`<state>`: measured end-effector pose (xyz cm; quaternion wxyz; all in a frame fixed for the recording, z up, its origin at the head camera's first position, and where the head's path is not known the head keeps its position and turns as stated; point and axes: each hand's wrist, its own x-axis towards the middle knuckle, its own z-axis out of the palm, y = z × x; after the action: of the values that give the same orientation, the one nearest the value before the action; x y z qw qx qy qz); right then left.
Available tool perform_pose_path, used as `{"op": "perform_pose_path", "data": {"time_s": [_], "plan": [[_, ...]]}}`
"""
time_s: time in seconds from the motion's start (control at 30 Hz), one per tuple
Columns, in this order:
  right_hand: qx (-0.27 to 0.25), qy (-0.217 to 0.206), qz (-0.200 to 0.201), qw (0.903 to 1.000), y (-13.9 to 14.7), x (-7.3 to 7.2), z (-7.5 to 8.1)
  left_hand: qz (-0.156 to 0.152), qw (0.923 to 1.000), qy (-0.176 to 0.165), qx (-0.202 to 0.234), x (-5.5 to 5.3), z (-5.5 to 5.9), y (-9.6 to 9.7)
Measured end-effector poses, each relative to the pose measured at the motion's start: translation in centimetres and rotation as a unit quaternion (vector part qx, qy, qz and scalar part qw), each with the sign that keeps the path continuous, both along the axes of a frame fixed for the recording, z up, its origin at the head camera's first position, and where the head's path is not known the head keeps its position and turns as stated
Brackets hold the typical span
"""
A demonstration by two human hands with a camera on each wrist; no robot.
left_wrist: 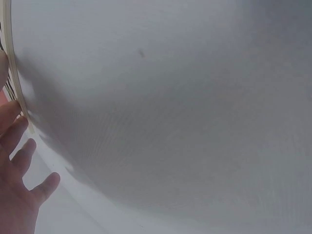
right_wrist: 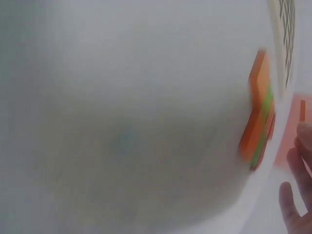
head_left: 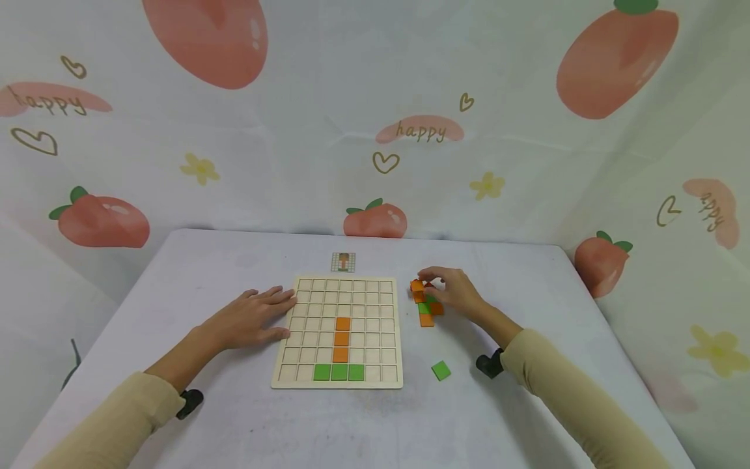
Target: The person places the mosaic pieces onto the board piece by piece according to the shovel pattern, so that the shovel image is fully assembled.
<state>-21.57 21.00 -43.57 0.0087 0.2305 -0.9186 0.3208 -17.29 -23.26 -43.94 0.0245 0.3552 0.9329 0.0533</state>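
Note:
A wooden grid board [head_left: 375, 306] lies flat, with a column of three orange tiles [head_left: 342, 339] above a row of three green tiles [head_left: 339, 372]. My left hand [head_left: 254, 318] rests at the board's left edge, fingers stretched out; the left wrist view shows its fingertips along the rim. Over a small pile of orange and green tiles [head_left: 426, 320], right of the board, is my right hand [head_left: 459, 293]. It pinches an orange tile [right_wrist: 302, 111] between thumb and finger, seen edge-on in the right wrist view.
A single green tile [head_left: 441, 370] lies apart, right of the board's lower corner. Behind the board is a small pattern card [head_left: 343, 262] with a grid picture. A printed cloth backdrop [head_left: 316, 163] hangs at the table's far edge.

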Motion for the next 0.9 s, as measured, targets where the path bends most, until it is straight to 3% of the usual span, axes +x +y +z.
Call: {"op": "perform_pose_path", "data": {"time_s": [0.5,0.7,0.9], "plan": [[-0.024,-0.003,0.087,0.9959,-6.7,0.4,-0.5,0.001,1.0,-0.002,0.002,0.0,0.1,0.0],[-0.016,-0.038,0.085,0.9955,-8.8,0.7,-0.6,0.004,1.0,-0.007,0.005,0.0,0.0,0.0],[-0.001,-0.031,0.102,0.9943,-10.5,1.0,-0.9,0.001,0.9999,-0.007,0.008,0.0,0.0,-0.1]]}}
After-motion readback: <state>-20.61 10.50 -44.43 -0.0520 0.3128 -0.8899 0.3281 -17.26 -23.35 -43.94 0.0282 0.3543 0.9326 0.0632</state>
